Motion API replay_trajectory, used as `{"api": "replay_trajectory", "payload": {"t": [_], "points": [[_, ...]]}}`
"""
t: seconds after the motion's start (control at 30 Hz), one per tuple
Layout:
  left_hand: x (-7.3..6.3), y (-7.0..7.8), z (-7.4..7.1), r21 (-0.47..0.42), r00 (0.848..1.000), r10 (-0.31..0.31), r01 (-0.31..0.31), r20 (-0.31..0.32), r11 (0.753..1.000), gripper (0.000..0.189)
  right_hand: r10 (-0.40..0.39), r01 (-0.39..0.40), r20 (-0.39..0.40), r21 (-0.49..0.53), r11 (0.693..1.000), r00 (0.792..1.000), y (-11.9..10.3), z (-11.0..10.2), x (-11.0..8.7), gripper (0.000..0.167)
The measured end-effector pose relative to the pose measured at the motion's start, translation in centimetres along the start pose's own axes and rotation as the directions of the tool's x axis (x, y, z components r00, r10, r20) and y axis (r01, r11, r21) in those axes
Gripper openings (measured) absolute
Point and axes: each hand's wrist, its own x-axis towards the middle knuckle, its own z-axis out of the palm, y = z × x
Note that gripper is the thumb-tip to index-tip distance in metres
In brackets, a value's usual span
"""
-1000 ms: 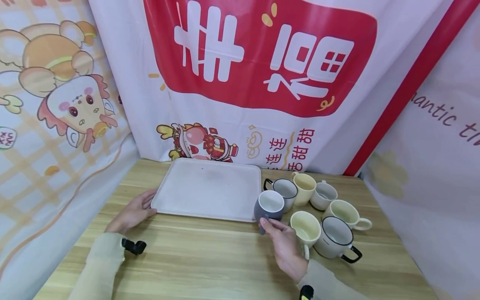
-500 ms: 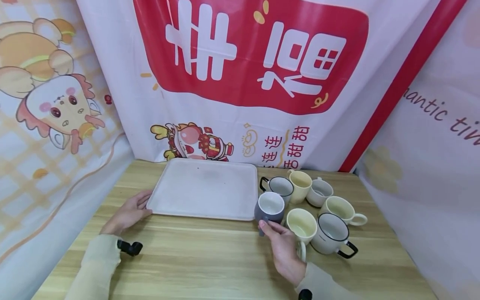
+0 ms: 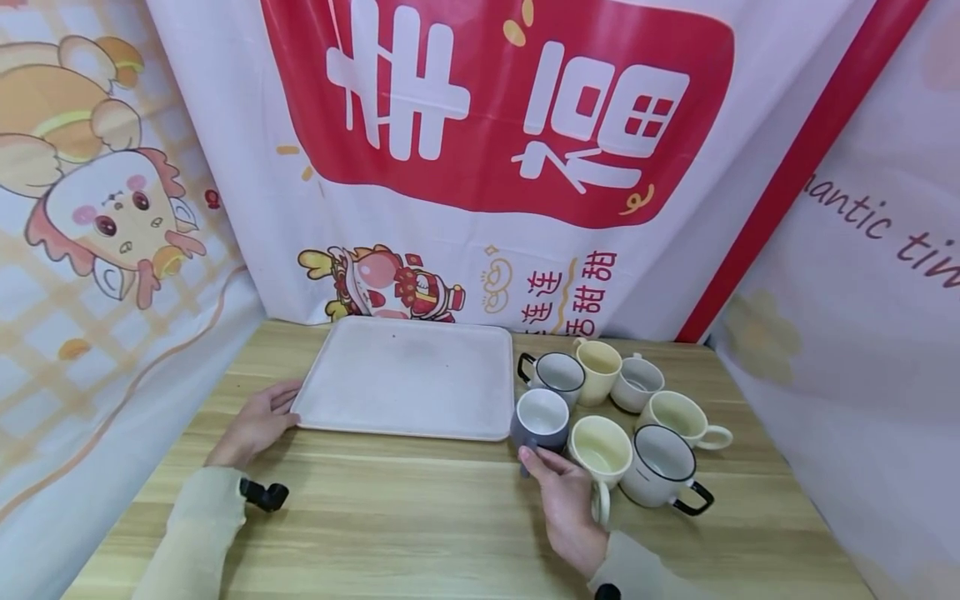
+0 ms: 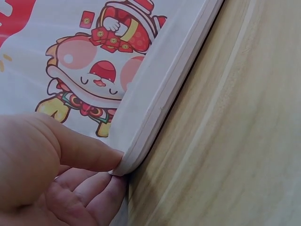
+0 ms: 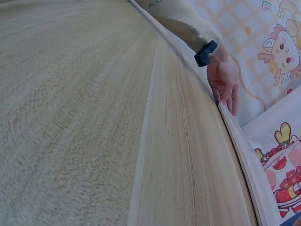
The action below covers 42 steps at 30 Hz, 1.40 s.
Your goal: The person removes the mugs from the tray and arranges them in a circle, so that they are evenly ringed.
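A white rectangular tray (image 3: 408,379) lies on the wooden table. At its front left corner my left hand (image 3: 258,423) grips the rim; in the left wrist view the thumb (image 4: 89,153) presses on the edge and the fingers lie below and beside it. My right hand (image 3: 566,500) pinches the handle of a grey-blue mug (image 3: 538,435) with a white inside. That mug is upright just off the tray's front right corner; whether its base touches the table is hidden. Close to its right stands a pale yellow mug (image 3: 602,454), behind it a grey mug with a black rim (image 3: 558,375).
More mugs crowd the table's right side: a tall yellow mug (image 3: 598,373), a small white-grey cup (image 3: 637,383), a cream mug (image 3: 678,417) and a large black-rimmed mug (image 3: 660,471). Printed cloths hang behind and at both sides. Bare wooden table (image 3: 390,517) lies in front of the tray.
The grey-blue mug, in my right hand, has shifted slightly to the right and forward of the tray's corner. My left hand stays on the tray corner. The head view has turned a little.
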Motion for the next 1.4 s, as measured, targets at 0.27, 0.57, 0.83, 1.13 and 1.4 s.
{"api": "replay_trajectory", "payload": {"t": [0.27, 0.57, 0.83, 1.13, 1.4], "points": [[-0.2, 0.1, 0.0, -0.004, 1.0, 0.005, -0.005, -0.009, 1.0, 0.07, 0.003, -0.003, -0.014, -0.006, 1.0, 1.0, 0.0, -0.2, -0.2, 0.039], [-0.6, 0.5, 0.0, 0.011, 1.0, -0.007, 0.007, -0.013, 1.0, 0.069, 0.005, -0.005, -0.027, -0.017, 1.0, 1.0, 0.4, -0.8, -0.2, 0.039], [-0.6, 0.2, -0.1, 0.019, 1.0, 0.014, -0.014, -0.007, 1.0, 0.068, -0.008, 0.009, -0.018, 0.021, 1.0, 1.0, 0.7, -0.7, -0.3, 0.036], [-0.7, 0.1, -0.1, 0.038, 0.999, 0.035, -0.035, -0.002, 0.999, 0.068, -0.025, 0.027, 0.041, -0.053, 0.998, 0.999, 0.3, -1.0, -0.6, 0.035], [-0.8, 0.4, 0.0, 0.038, 0.999, 0.039, -0.038, -0.005, 0.999, 0.067, -0.037, 0.081, 0.191, -0.231, 0.969, 0.981, -1.7, -2.8, -1.3, 0.045]]}}
